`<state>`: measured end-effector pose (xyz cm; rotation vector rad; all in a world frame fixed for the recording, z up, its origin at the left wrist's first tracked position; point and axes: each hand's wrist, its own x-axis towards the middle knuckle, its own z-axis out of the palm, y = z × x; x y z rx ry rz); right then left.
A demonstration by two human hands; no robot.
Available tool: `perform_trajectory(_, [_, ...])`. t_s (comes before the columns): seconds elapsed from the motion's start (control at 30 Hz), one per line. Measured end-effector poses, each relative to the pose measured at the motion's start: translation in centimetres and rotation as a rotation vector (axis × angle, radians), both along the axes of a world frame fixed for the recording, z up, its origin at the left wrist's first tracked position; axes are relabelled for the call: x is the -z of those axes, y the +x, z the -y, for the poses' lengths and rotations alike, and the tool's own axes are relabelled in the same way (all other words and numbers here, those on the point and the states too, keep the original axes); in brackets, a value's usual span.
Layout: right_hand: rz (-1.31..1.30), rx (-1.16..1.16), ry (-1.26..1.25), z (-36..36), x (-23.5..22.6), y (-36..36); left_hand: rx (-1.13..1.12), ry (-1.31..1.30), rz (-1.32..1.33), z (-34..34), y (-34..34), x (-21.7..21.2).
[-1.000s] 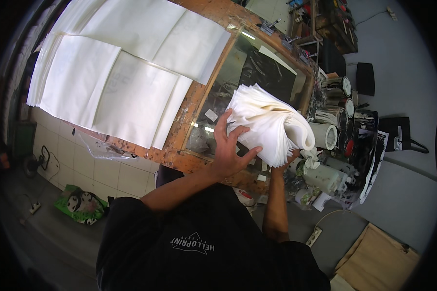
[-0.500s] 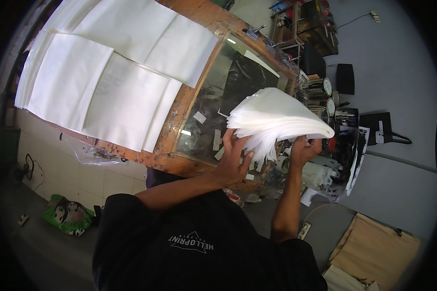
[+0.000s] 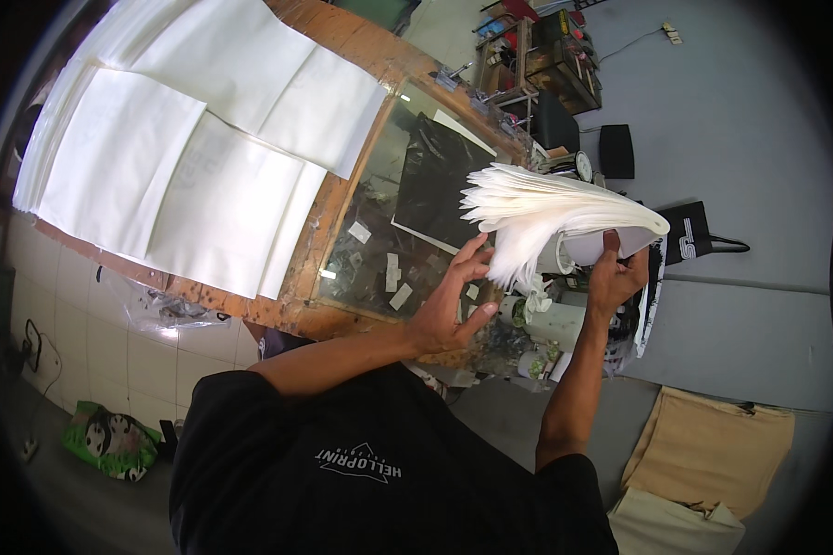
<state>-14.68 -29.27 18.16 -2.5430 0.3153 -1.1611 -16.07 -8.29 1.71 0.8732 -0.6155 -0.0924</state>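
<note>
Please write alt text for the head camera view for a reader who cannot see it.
A person's right hand grips a thick fanned stack of white sheets while the left hand touches its loose edges, above a glass-topped wooden table. More white sheets lie spread on the table's left part.

A crumpled green plastic package with a black-and-white animal picture [image 3: 111, 442] is lying on the floor at about eight o'clock. A black bag with white lettering and a handle [image 3: 692, 236] is sitting at three o'clock. Small white paper labels [image 3: 391, 273] are lying scattered on the glass tabletop [image 3: 407, 185] near centre.
</note>
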Motion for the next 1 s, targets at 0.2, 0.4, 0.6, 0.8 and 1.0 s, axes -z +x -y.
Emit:
perform_trajectory(0.2, [0.039, -0.025, -0.058, -0.1, -1.0, -0.9, 0.232, -0.196, -0.306, 1.2, 0.5, -1.6])
perform_trajectory(0.4, [-0.020, -0.051, -0.139, -1.3, -3.3, -2.7, 0.105, -0.090, -0.285, 2.4, 1.6, -3.7])
perform_trajectory(0.6, [-0.025, -0.078, -0.223, -2.3, -6.1, -4.7, -0.117, 0.483, 0.250, 2.1, 4.6, -2.0])
perform_trajectory(0.8, [-0.193, -0.085, 0.011, -3.3, -8.9, -6.2, 0.069, 0.215, 0.264, 2.7, 4.4, -0.4])
perform_trajectory(1.0, [-0.485, -0.033, 0.235, -3.9, -9.7, -5.3, 0.342, 0.018, -0.710, 4.8, 2.0, 3.4])
